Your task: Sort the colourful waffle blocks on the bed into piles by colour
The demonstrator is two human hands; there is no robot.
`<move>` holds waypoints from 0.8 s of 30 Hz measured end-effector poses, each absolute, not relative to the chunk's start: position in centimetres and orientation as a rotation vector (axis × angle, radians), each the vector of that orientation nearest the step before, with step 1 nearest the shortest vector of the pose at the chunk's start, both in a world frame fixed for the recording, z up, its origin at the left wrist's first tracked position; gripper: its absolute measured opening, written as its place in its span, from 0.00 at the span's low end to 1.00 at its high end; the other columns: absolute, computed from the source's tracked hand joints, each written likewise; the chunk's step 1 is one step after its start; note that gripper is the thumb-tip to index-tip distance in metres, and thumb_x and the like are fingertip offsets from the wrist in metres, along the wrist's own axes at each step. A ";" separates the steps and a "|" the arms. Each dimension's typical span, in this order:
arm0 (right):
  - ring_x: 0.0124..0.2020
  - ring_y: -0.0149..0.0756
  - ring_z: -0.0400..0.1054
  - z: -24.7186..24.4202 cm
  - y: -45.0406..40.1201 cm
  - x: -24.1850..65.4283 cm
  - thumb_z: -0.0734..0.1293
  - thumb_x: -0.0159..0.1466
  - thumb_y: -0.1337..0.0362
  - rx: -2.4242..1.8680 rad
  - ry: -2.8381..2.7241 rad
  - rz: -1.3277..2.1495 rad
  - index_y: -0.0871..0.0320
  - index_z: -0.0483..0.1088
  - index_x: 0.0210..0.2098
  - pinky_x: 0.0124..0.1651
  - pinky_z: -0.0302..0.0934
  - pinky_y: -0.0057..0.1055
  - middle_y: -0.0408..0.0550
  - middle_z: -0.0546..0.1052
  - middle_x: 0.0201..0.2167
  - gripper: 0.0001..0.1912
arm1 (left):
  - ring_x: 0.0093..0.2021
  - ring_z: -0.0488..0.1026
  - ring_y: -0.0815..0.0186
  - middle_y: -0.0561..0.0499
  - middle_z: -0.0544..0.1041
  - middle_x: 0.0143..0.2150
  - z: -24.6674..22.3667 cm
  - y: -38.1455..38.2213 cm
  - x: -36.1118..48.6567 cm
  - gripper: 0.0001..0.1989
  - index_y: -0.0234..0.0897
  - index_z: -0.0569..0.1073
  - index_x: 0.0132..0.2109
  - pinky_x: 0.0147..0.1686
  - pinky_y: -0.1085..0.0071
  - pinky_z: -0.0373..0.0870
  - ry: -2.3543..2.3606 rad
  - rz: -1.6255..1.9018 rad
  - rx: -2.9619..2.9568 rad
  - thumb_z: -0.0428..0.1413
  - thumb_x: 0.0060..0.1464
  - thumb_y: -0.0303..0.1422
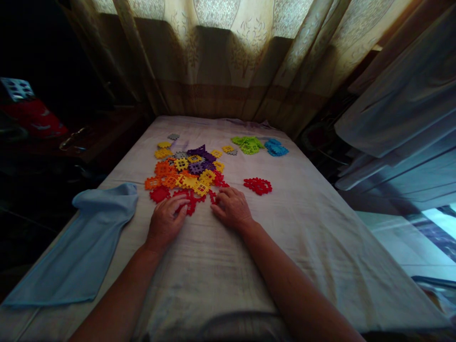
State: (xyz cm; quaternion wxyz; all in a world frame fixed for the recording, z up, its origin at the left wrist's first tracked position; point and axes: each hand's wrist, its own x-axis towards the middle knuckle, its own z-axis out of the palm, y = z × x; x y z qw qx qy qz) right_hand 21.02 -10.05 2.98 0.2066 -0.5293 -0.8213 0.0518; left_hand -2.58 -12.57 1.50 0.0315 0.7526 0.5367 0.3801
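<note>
A mixed pile of flat plastic interlocking pieces with notched edges lies on the cloth-covered table. Orange pieces (163, 168), yellow pieces (201, 189) and purple pieces (196, 167) overlap in it. At the pile's near edge, my left hand (166, 218) has its fingers and thumb closed at a red interlocking piece (191, 205). My right hand (233, 208), a little to the right, is curled with its fingertips on another red interlocking piece (213, 196), partly hidden by the hand. Beyond it, a separate group of red pieces (258, 185) lies to the right.
Lime green pieces (248, 144) and blue pieces (275, 147) form two heaps at the back right. A grey piece (173, 136) lies at the back left. A light blue cloth (96, 242) covers the table's left edge. Curtains (228, 61) hang behind the table.
</note>
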 end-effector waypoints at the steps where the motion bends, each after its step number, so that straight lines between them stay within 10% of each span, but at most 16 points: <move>1: 0.55 0.49 0.65 3.1 -10.1 21.2 0.69 0.63 0.54 -1.483 -2.287 0.147 0.56 0.75 0.41 0.57 0.58 0.45 0.55 0.75 0.52 0.13 | 0.49 0.78 0.56 0.46 0.82 0.49 1.5 -12.6 -2.5 0.14 0.41 0.79 0.45 0.52 0.55 0.72 1.654 1.165 2.321 0.50 0.63 0.38; 24: 0.48 0.51 0.69 1.2 -6.9 32.4 0.68 0.60 0.51 -1.833 -1.616 -0.156 0.62 0.72 0.49 0.51 0.60 0.45 0.61 0.77 0.46 0.24 | 0.48 0.78 0.56 0.46 0.82 0.47 1.2 -12.7 -2.3 0.14 0.41 0.80 0.45 0.52 0.56 0.72 1.641 1.135 2.340 0.50 0.62 0.38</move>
